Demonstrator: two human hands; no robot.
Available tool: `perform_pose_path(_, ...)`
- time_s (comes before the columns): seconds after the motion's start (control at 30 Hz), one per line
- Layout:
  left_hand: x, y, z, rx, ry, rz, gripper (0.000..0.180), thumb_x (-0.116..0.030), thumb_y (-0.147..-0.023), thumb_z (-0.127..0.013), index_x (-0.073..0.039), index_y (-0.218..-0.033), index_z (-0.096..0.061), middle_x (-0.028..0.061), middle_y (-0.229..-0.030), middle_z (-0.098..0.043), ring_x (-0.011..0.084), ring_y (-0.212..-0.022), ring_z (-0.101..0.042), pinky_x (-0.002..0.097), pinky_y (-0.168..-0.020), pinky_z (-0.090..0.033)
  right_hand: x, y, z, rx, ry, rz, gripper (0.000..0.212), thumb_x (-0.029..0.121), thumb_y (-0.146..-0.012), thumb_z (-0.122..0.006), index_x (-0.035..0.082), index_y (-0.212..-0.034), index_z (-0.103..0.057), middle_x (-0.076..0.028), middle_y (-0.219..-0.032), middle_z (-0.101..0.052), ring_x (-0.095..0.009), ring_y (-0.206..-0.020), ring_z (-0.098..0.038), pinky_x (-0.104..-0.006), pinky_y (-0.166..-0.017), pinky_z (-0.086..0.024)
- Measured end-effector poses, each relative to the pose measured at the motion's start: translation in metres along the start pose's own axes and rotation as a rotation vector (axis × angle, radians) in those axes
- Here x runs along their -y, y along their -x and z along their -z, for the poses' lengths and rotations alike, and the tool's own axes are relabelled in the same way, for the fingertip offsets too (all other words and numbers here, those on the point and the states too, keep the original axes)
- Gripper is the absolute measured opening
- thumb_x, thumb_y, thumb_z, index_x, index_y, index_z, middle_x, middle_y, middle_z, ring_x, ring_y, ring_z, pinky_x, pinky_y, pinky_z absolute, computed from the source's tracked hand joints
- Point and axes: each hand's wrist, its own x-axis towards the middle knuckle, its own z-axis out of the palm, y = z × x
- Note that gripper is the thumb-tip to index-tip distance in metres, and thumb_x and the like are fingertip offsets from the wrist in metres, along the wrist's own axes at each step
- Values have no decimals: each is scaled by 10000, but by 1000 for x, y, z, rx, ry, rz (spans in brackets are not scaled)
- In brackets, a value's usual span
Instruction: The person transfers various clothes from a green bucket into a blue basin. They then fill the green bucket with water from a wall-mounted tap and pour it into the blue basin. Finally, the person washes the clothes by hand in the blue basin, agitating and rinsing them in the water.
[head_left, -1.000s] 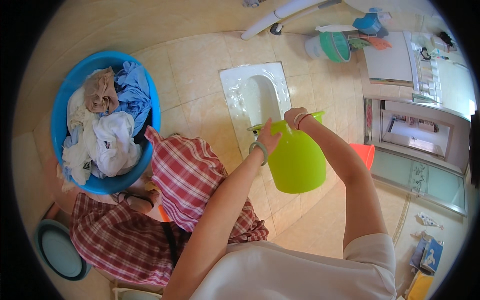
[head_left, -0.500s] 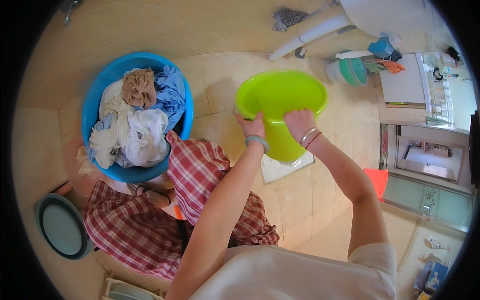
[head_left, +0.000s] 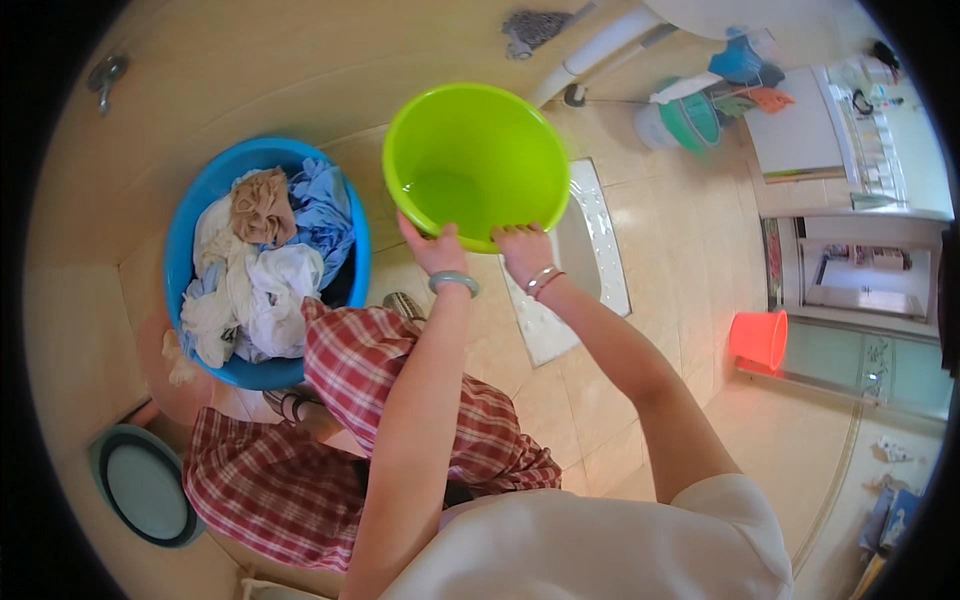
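A lime-green plastic basin (head_left: 480, 150) is tipped with its open mouth toward me, and its smooth inside shows. My left hand (head_left: 437, 250) grips its near rim at the left, thumb lying over the edge. Close by on the same rim, my right hand (head_left: 524, 252) is closed with its fingers curled over. To the left stands a big blue tub (head_left: 180, 260) heaped with laundry: white cloths (head_left: 285, 290), a beige cloth (head_left: 262, 205) and light-blue garments (head_left: 325, 215).
A white squat toilet (head_left: 600, 255) is set in the tiled floor right of the basin. A red bucket (head_left: 758, 340) stands farther right. A green bucket (head_left: 690, 125) and a white pipe (head_left: 600, 50) are at the back. A grey folding basin (head_left: 150, 490) leans at lower left.
Both hands have brought the green basin left and turned its mouth more toward me. More of the squat toilet now shows. The view has shifted slightly.
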Motion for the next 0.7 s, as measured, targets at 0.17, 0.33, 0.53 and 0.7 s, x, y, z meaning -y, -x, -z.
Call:
perform_pose_path(0.17,1,-10,12,-11,-9,78,777,180,-736,-491,-76,-1423,-234,111,-1379,-376,221,-1199,-425,314,-1014,-339,15,-4,-13,5,-40,-78,144,39,-681,-552,114,-801,-581,-56,-723,-603,-224,-735,-607,-358,-721,-431)
perform_pose_path(0.33,16,-18,23,-56,30,194,731,163,-763,-507,-49,-1411,-243,124,-1344,-413,218,-1151,-456,319,-998,-357,14,-8,-19,14,-82,-100,160,82,-710,-568,111,-864,-601,-74,-785,-608,-229,-829,-588,-377,-766,-404)
perform_pose_path(0.53,-16,-15,12,-125,18,216,652,146,-784,-506,-29,-1373,-288,138,-1285,-466,220,-1106,-487,321,-959,-396,34,-7,11,-9,-148,-31,535,63,-683,-612,130,-1205,-516,-116,-1182,-529,-273,-1212,-423,-503,-992,-291)
perform_pose_path(0.7,-99,-22,-13,-4,38,188,613,41,-811,-533,-67,-1374,-316,171,-1260,-483,261,-1107,-506,352,-945,-403,72,-29,57,-115,-342,22,524,131,-726,-634,131,-1233,-500,-108,-1256,-486,-283,-1252,-390,-484,-1008,-292)
